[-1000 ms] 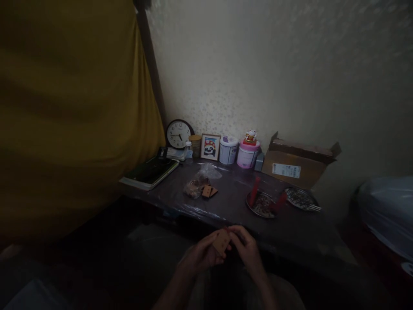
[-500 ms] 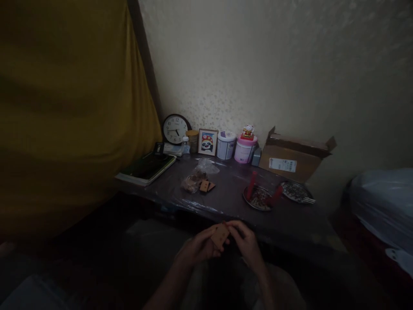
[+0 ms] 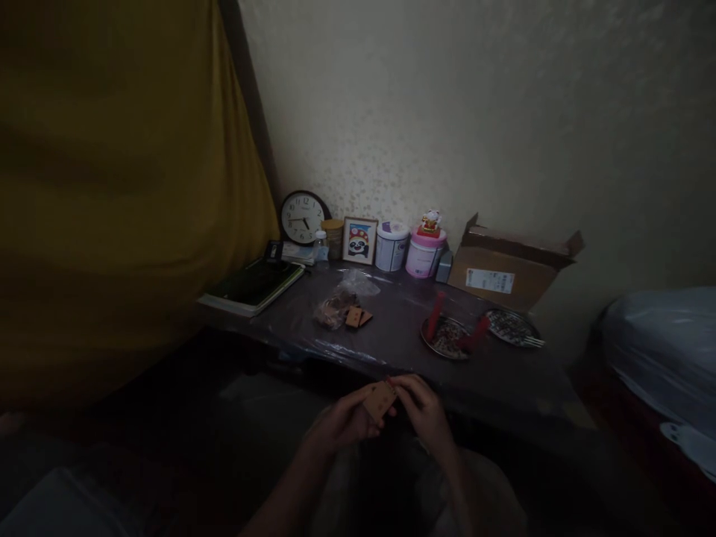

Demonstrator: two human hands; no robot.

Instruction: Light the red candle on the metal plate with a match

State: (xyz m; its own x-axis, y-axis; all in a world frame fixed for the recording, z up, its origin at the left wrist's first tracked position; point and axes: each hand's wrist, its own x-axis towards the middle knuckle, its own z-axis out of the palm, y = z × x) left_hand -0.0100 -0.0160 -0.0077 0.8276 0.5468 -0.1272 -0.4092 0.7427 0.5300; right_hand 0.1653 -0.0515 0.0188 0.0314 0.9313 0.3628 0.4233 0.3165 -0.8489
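At the lower middle of the frame, just short of the desk's near edge, both hands meet at one small brown card. The left hand holds it, thumb along its upper edge and fingers beneath, while the right hand is drawn in to a narrow pinch at the card's upper-right corner, where a red bit shows. Light is dim there, so whether that red bit is thread, ribbon or something stiffer is hard to say. Done well, I judge, this calls for a firm left grip close to the worked corner, so that the card does not twist or bend under the right fingertips. The right pinch should be light and precise, for a hard tug could crease the corner or pull the red bit askew. Tilting the card's face towards the brighter wall at upper centre would probably help the eye. Working over the desk might be safer too, since a dropped piece would fall into the dark below. Near the centre of the frame, more cards lie beside a clear bag, well apart from the hands.
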